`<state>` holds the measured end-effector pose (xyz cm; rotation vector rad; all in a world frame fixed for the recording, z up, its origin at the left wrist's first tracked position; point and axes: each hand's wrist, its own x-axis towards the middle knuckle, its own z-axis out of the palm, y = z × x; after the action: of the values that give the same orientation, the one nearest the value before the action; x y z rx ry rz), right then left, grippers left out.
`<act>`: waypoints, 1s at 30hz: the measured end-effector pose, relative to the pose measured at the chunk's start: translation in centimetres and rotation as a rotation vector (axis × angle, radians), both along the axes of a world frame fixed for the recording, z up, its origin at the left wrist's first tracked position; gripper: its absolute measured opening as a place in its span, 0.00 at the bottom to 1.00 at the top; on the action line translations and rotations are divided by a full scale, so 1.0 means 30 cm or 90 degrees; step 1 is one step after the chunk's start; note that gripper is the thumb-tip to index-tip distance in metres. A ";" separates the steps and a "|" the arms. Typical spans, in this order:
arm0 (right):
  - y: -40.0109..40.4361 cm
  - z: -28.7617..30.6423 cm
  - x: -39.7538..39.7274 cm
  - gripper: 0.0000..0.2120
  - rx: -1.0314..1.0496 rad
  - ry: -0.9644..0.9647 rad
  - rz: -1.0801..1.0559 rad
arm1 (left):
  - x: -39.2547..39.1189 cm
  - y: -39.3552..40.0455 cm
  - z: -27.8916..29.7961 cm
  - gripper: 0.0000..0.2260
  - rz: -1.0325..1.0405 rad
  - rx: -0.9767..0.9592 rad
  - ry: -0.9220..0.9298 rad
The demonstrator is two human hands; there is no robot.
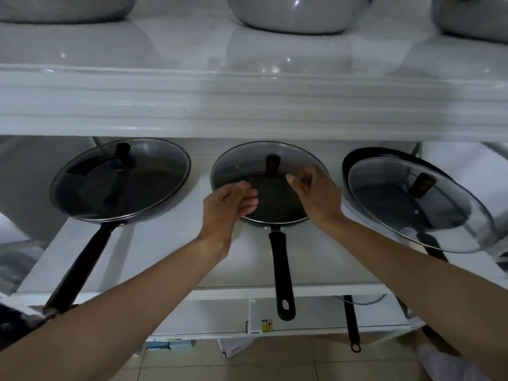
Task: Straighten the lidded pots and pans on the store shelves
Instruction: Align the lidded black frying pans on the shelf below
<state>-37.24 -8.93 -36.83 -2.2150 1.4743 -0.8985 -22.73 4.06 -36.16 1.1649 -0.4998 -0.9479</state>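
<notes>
Three black frying pans with glass lids stand on a white shelf (154,243). The middle pan (275,204) has its handle (283,270) pointing straight out over the shelf edge, and its lid sits level. My left hand (228,204) hovers open at its left rim. My right hand (316,193) is over the right side of the lid, fingers loosely curled, holding nothing. The left pan (118,182) has its handle angled to the left. On the right pan (365,160), the glass lid (417,204) lies tilted and slid off towards the front right.
A thick white shelf (247,105) above carries three grey pots, the middle pot (297,15) right overhead. Below hangs another pan handle (351,323). A price tag (266,325) is stuck on the lower shelf front. A tiled floor (247,361) lies beneath.
</notes>
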 end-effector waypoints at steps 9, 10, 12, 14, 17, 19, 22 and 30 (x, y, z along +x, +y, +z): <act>-0.013 0.059 -0.359 0.17 0.009 -0.030 -0.053 | -0.418 -0.137 0.000 0.11 -0.130 0.032 0.015; -0.023 0.066 -0.409 0.18 0.003 -0.036 -0.064 | -0.464 -0.149 -0.006 0.10 -0.148 0.039 0.028; -0.048 0.074 -0.510 0.17 0.000 -0.048 -0.091 | -0.553 -0.170 -0.023 0.06 -0.188 0.055 0.035; -0.078 0.074 -0.607 0.17 -0.005 -0.051 -0.123 | -0.640 -0.189 -0.044 0.06 -0.221 0.083 0.033; -0.126 0.067 -0.733 0.14 -0.018 -0.038 -0.174 | -0.765 -0.214 -0.079 0.10 -0.252 0.141 0.044; -0.156 0.056 -0.799 0.15 -0.016 -0.022 -0.214 | -0.842 -0.232 -0.101 0.12 -0.267 0.172 0.032; -0.206 0.030 -0.874 0.17 0.030 0.000 -0.253 | -0.942 -0.250 -0.135 0.10 -0.279 0.206 0.017; -0.344 -0.001 -0.922 0.24 0.048 0.036 -0.240 | -1.087 -0.288 -0.186 0.11 -0.313 0.235 -0.009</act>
<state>-64.91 -19.24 -36.86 -1.9571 1.9607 -0.8757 -55.34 -4.60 -41.73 1.4106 -0.6572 -1.5021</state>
